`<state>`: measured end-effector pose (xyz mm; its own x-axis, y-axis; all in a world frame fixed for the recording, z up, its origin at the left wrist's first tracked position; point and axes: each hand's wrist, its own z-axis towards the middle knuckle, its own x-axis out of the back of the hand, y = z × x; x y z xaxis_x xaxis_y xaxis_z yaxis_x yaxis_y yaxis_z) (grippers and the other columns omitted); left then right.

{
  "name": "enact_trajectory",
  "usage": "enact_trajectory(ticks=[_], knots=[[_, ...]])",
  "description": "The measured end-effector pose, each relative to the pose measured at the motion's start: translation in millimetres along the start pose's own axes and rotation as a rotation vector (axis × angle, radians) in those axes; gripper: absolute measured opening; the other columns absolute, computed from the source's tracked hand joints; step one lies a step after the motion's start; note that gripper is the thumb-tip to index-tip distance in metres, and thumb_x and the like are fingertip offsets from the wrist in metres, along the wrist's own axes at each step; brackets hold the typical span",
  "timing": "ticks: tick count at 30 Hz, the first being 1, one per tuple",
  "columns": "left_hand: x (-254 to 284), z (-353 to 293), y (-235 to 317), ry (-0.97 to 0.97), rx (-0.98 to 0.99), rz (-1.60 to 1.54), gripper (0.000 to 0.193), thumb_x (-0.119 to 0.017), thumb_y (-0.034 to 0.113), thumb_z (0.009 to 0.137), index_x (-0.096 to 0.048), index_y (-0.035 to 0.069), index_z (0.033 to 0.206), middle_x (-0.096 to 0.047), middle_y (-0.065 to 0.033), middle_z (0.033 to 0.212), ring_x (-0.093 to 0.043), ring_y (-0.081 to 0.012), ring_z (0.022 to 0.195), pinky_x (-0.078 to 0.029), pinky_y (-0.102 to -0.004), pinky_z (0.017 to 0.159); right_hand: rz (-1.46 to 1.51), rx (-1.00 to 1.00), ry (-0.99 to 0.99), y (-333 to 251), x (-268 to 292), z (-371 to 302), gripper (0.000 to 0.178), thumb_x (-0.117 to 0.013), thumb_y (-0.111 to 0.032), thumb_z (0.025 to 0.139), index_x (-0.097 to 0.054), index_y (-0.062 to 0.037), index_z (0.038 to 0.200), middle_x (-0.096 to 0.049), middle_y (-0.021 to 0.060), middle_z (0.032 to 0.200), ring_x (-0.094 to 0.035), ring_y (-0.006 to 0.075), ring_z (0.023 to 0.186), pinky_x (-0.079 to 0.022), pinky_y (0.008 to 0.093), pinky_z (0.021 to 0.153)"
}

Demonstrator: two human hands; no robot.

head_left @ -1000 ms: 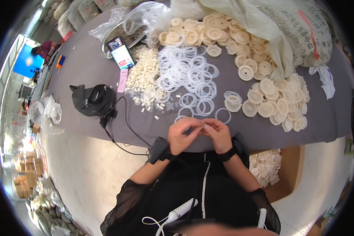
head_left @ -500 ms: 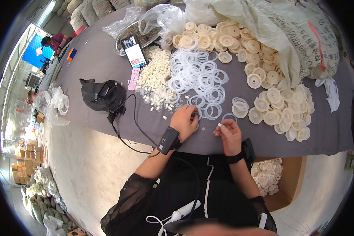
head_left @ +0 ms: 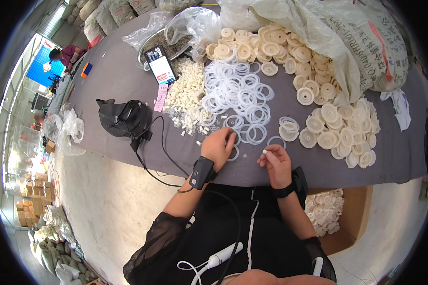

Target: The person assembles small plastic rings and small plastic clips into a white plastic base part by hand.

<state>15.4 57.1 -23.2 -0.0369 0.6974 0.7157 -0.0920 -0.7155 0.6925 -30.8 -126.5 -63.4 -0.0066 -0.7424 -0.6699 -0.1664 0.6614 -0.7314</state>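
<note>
My right hand (head_left: pixel 277 166) pinches a small white plug (head_left: pixel 265 151) between thumb and fingertips, just above the table's near side. My left hand (head_left: pixel 217 148) is bent over the cloth with its fingers curled; what the fingertips hold, if anything, is hidden. A translucent ring (head_left: pixel 234 153) lies partly under that hand. Beyond it spreads a heap of translucent rings (head_left: pixel 240 90), with a pile of small cream plugs (head_left: pixel 188 85) to its left. Close to my right hand lie a loose ring (head_left: pixel 276 141) and a cream disc (head_left: pixel 288 131) with rings on it.
Cream discs (head_left: pixel 340 130) are heaped at right, below a woven sack (head_left: pixel 375 47). At left lie a black bag (head_left: pixel 123 118) with a cable and a phone (head_left: pixel 160 65). A cardboard box (head_left: pixel 361 213) of white parts stands under the table edge. Another person (head_left: pixel 69 54) is far left.
My left hand has shifted slightly left, and more of the ring beside it shows. My right hand stays nearly still with the plug.
</note>
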Motion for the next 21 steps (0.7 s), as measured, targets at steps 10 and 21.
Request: enact_trajectory(ticks=[10, 21], knots=[[-2.6, -3.1, -15.7, 0.112, -0.104, -0.219, 0.016, -0.061, 0.007, 0.081, -0.061, 0.002, 0.097, -0.061, -0.0101, 0.077, -0.058, -0.0217, 0.064, -0.045, -0.0302, 0.058, -0.009, -0.003, -0.003, 0.3, -0.7, 0.5, 0.010, -0.049, -0.004, 0.089, -0.054, -0.0024, 0.098, -0.060, 0.0082, 0.078, -0.056, 0.0152, 0.066, -0.047, 0.0280, 0.067], [0.4, -6.0, -15.8, 0.019, 0.109, -0.573, 0.019, -0.056, 0.010, 0.089, -0.057, 0.003, 0.106, -0.060, -0.0019, 0.068, -0.052, -0.0062, 0.057, -0.041, -0.0204, 0.053, -0.012, 0.015, 0.005, 3.5, 2.3, 0.3, 0.013, -0.053, -0.005, 0.088, -0.054, -0.0012, 0.100, -0.060, 0.0085, 0.081, -0.058, 0.0149, 0.070, -0.047, 0.0253, 0.065]])
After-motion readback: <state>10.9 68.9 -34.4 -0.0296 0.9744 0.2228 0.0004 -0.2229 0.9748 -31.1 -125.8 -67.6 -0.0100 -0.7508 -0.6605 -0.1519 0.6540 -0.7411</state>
